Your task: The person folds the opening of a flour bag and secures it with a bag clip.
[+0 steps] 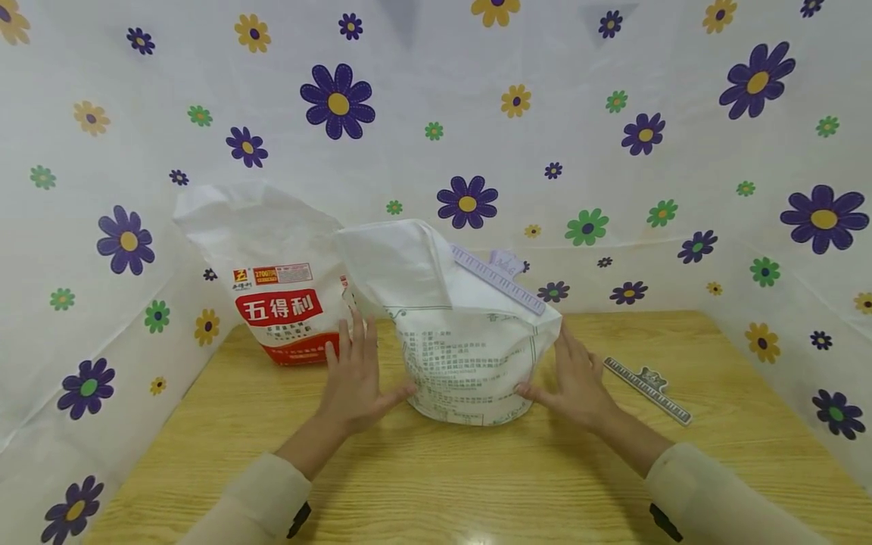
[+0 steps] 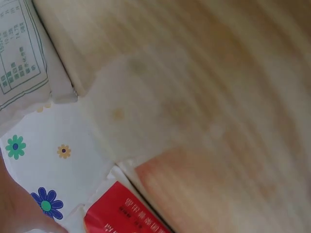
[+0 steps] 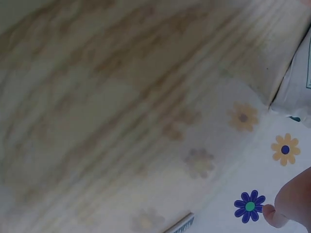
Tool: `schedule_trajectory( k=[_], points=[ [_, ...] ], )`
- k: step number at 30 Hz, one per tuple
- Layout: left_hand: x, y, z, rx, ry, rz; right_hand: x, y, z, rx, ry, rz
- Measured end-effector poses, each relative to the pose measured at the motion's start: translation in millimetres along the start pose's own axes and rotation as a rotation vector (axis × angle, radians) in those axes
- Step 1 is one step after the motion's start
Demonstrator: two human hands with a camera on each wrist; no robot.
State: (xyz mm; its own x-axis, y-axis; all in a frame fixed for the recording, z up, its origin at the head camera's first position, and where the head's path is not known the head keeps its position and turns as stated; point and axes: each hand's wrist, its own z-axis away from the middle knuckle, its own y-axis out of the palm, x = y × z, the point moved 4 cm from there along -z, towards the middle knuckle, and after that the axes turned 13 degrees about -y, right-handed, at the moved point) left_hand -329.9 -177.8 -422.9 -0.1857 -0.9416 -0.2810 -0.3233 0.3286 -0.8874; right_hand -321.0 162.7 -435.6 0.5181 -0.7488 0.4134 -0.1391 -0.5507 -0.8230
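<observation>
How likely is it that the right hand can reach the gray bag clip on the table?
Probably yes: the gray bag clip lies on the table beside the right hand, with nothing visible between them.

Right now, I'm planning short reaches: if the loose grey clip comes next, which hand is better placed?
Probably the right hand: the grey clip lies on the table just beside it, while the left hand is across the clipped bag.
</observation>
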Motion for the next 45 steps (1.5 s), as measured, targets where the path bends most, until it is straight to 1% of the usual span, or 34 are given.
schedule_trajectory(
  k=[3, 8, 12, 15, 18, 22, 25, 30, 35, 37, 41, 45],
  points=[
    [-0.5, 6.7, 1.9, 0.044, -0.019, 0.016, 0.6, 5.8, 2.1, 0.013, 0.019, -0.033],
    [-3.2, 14.3, 2.5, 0.096, -0.037, 0.035, 2.7, 11.9, 3.3, 0.026, -0.007, -0.081],
    [-5.7, 18.2, 0.6, 0.135, -0.032, 0.082, 4.7, 15.3, 2.7, 0.03, -0.034, -0.092],
    [-6.5, 23.2, -0.7, 0.164, -0.011, 0.067, 6.0, 18.9, 2.4, 0.036, -0.055, -0.082],
    [-8.6, 28.5, -2.9, 0.153, 0.052, 0.011, 7.9, 23.2, 1.6, 0.047, -0.093, -0.05],
    [-12.8, 35.3, -4.0, 0.102, 0.169, -0.091, 10.9, 29.1, 1.7, 0.067, -0.173, 0.049],
    [-14.9, 39.1, -3.9, 0.07, 0.219, -0.149, 12.3, 31.3, 2.2, 0.07, -0.215, 0.125],
    [-16.9, 41.5, -3.6, 0.053, 0.222, -0.153, 12.2, 32.1, 1.9, 0.064, -0.221, 0.18],
    [-19.5, 42.3, -4.2, 0.073, 0.204, -0.146, 12.3, 32.2, 1.0, 0.053, -0.237, 0.231],
    [-20.9, 42.7, -4.9, 0.071, 0.198, -0.141, 12.2, 31.5, 0.0, 0.041, -0.236, 0.248],
    [-23.0, 44.5, -7.4, 0.064, 0.186, -0.124, 9.8, 31.1, -2.4, 0.039, -0.199, 0.264],
    [-24.0, 47.6, -10.4, 0.055, 0.173, -0.129, 7.4, 31.0, -4.4, 0.046, -0.167, 0.258]
  ],
)
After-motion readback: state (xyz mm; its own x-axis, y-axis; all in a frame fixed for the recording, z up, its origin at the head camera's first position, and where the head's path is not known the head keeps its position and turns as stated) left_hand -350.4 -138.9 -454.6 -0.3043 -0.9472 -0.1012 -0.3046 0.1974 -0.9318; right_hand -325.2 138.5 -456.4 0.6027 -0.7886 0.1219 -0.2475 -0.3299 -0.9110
